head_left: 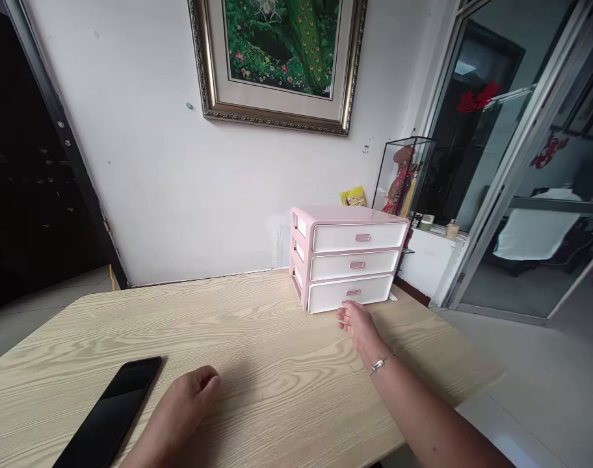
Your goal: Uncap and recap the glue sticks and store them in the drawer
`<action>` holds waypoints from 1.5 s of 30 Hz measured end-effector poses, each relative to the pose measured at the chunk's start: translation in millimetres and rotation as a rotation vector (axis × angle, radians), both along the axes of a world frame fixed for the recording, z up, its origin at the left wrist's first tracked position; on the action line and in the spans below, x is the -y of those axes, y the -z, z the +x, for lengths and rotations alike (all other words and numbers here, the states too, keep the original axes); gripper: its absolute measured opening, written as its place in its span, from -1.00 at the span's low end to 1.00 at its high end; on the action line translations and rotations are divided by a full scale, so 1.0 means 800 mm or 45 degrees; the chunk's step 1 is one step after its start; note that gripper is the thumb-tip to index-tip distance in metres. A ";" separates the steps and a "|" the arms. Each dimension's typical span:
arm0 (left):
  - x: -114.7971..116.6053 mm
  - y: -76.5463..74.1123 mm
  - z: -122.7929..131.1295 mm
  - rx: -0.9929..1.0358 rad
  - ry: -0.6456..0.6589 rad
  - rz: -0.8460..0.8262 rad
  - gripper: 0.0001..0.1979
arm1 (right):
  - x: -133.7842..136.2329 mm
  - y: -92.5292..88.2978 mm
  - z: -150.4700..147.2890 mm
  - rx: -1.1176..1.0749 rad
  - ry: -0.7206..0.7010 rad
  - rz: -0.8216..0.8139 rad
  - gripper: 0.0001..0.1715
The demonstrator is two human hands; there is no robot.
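Indoors, a right hand [359, 326], fingers loosely bent and slightly parted, hangs before the bottom drawer [331, 296] of a cabinet [342, 260] on the bench [281, 403]; the left hand [189, 400], fingers curled inward, is near a phone [112, 413].

Pink cabinet [348, 214] w/ wht drawers [335, 265] (tan-grained tbl [277, 377])

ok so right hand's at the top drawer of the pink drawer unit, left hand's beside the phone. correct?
Not quite: wrong drawer. The head view shows the right hand at the bottom drawer of the pink drawer unit. The rest stands: left hand beside the phone.
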State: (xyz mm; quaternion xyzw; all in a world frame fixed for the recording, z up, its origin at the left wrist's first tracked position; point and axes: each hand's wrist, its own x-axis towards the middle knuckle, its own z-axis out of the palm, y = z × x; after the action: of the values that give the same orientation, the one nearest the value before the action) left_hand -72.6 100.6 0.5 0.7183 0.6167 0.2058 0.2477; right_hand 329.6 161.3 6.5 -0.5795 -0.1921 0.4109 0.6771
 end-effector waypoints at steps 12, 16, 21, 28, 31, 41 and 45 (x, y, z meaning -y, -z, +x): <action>-0.002 0.002 0.009 -0.228 0.033 -0.068 -0.74 | -0.058 -0.010 0.039 -0.089 0.197 -0.166 -0.74; -0.003 -0.001 0.009 -0.208 0.029 -0.076 -0.72 | -0.064 -0.018 0.038 -0.079 0.132 -0.184 -0.68; -0.004 0.000 0.009 -0.200 0.040 -0.077 -0.72 | -0.065 -0.022 0.041 -0.054 0.101 -0.199 -0.59; -0.005 0.002 0.006 -0.166 0.030 -0.063 -0.72 | -0.064 -0.022 0.045 0.057 0.112 -0.211 -0.57; -0.001 -0.003 0.006 -0.154 0.022 -0.058 -0.72 | -0.059 -0.018 0.045 0.109 0.111 -0.197 -0.58; 0.002 -0.007 0.008 -0.161 0.032 -0.040 -0.73 | -0.008 -0.004 0.061 0.202 0.139 -0.087 -0.83; 0.003 -0.006 0.008 -0.160 0.035 -0.062 -0.73 | 0.021 0.002 0.065 0.198 0.143 0.000 -0.83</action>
State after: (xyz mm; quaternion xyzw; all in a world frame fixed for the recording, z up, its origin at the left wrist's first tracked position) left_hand -66.5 98.4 5.6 0.7321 0.6259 0.1417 0.2286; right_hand 381.4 144.7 4.9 -0.6195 -0.2114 0.3260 0.6821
